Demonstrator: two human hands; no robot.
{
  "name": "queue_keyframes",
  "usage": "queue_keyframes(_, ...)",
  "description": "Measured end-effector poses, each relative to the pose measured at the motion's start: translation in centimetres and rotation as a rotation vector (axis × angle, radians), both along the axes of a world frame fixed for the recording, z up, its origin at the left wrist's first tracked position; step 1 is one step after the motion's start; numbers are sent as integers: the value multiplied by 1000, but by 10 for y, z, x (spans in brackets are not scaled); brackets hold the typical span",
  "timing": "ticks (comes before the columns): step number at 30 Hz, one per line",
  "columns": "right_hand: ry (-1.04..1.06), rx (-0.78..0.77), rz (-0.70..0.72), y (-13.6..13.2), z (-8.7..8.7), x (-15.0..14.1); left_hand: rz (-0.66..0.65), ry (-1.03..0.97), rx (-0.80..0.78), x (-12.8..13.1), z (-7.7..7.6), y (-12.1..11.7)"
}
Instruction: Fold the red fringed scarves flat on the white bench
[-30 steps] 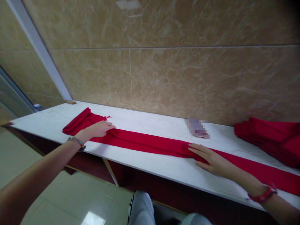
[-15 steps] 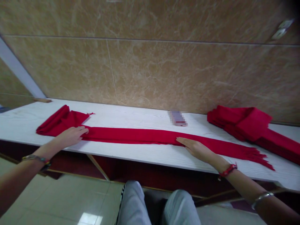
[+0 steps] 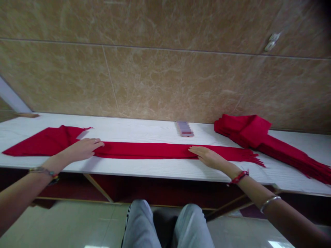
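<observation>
A long red scarf lies along the white tabletop in a flat, narrow band, its fringed end toward the right. My left hand is on the band near its left part, with fingers and thumb closed on the cloth. Beyond that wrist, the scarf's left portion spreads out in a wider, loose shape with a small tassel at its back corner. Nearer the fringe, my right hand rests on the band with its fingers stretched out flat.
A pile of folded red scarves sits at the back right, with fringed ends trailing to the right edge. A phone, partly pixelated, lies behind the band. The tiled wall rises along the table's back edge. Open shelving is below.
The scarf has slid left: its fringe is closer to my right hand, and its left portion has spread farther left. The view has also turned slightly right.
</observation>
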State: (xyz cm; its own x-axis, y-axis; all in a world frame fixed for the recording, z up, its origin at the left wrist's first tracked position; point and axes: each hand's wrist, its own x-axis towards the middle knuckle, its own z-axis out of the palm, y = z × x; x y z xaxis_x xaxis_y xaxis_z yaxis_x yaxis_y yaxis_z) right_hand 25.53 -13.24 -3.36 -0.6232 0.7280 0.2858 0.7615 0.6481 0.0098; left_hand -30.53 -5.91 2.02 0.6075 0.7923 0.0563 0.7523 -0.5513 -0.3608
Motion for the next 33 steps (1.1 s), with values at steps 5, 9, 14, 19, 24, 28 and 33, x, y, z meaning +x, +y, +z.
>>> queue_keyframes(5, -91, 104, 58, 3, 7, -30, -107, 102, -85, 66, -5, -7)
queue_keyframes(9, -130, 165, 118, 8, 6, -67, -177, 79, -30, 102, -18, -13)
queue_keyframes(14, -134, 155, 144, 11, 6, -95, -256, 92, 15, 132, -13, -24)
queue_keyframes(19, -18, 168, 167, 5, 13, -87, -247, 12, 76, 131, -3, -36)
queue_keyframes(24, -19, 88, 222, 0, 7, -79, -268, 4, -27, 122, -20, -43)
queue_keyframes(28, 9, -2, 221, -1, 6, -77, -299, -32, -77, 120, -19, -42)
queue_keyframes(33, 64, -68, 217, -2, 11, -72, -262, -57, -134, 122, -5, -46)
